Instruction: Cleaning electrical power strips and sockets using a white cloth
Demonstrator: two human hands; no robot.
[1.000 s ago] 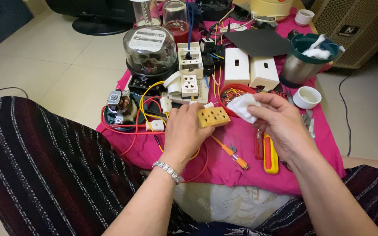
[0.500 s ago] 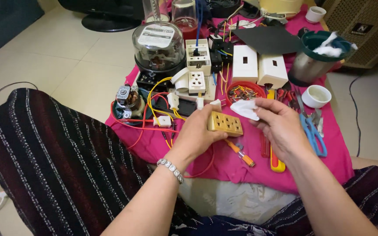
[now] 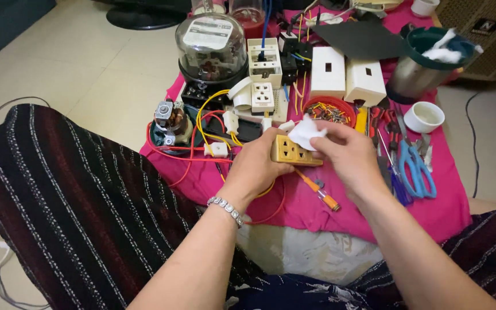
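Head view: left hand (image 3: pixel 256 166) clamps the tan socket block (image 3: pixel 294 151); right hand (image 3: pixel 348 155) pinches a white tissue (image 3: pixel 306 132). Steady grip, light wiping suits.

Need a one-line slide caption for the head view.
Left hand holds a tan socket block while the right hand presses a white tissue to it, above a pink cloth strewn with electrical parts.

A pink cloth (image 3: pixel 431 209) on the floor (image 3: pixel 87 69) carries scissors (image 3: pixel 417 169) and sockets.
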